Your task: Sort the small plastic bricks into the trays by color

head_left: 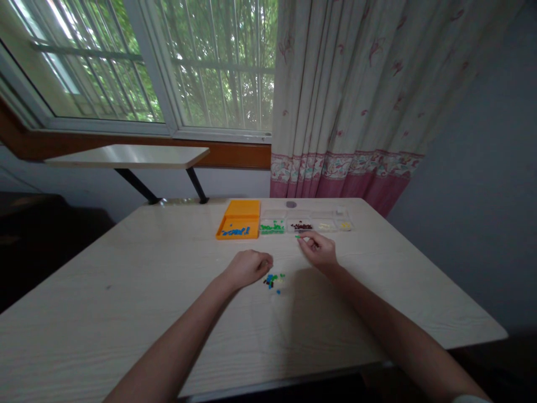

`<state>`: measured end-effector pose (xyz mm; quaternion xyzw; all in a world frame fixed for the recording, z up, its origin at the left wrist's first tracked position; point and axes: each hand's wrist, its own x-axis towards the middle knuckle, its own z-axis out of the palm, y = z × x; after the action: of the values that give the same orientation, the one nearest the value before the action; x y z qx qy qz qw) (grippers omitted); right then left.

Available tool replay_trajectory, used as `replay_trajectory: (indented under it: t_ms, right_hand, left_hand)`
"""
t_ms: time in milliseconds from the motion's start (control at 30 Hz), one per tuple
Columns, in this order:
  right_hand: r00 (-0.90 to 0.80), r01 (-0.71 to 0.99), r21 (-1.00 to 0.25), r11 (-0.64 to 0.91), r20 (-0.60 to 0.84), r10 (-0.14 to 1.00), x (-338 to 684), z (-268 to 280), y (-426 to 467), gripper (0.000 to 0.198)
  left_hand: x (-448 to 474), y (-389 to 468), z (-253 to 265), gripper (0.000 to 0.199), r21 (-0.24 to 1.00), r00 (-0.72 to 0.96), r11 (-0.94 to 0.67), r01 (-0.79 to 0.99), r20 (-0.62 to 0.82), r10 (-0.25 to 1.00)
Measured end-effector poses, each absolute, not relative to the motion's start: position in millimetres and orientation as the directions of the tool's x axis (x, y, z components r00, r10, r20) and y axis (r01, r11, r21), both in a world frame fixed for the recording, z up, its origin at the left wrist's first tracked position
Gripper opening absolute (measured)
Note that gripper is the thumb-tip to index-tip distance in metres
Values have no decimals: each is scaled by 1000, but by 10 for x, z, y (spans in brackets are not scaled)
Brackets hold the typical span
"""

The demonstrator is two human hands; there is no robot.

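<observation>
My right hand (319,251) pinches a small green piece (297,237) between thumb and fingertips, just in front of the clear box of dark red pieces (302,226). Closed with its fingers curled, my left hand (249,267) rests at the table, beside a small mixed pile of pieces (271,279) in blue, green, dark and pale yellow. Whatever those left fingers may hold is hidden. One blue piece (278,291) lies a little apart, nearer to me. The pieces are too small for me to tell their exact kind.
Along the back, an orange box (243,208) stands open with blue pieces (236,230) inside. Right of it are clear lidded boxes with green pieces (272,226), pale pieces (324,226) and yellow pieces (345,225). A raised shelf (130,155) stands at the table's (126,280) back left.
</observation>
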<state>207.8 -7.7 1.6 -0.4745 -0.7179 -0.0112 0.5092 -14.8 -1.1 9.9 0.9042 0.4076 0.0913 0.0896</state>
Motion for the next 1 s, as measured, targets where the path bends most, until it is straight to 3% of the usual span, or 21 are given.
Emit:
replay_trajectory:
  t_ms: [300,567,1000]
  right_hand:
    - [-17,684,-493,538,726,687,2069,-9,-73,19]
    - [-125,766,-503,400,494,861,2089,58,168,20]
    - [-66,862,-451,232,354,933,1887,105,704,21]
  left_hand:
    - [-167,-11,116,27,156,675,-676,720,68,735]
    - [-211,15,117,28,139,648,-647,749,50,760]
    - [-188,-2,123,24,170,663,-664,728,72,745]
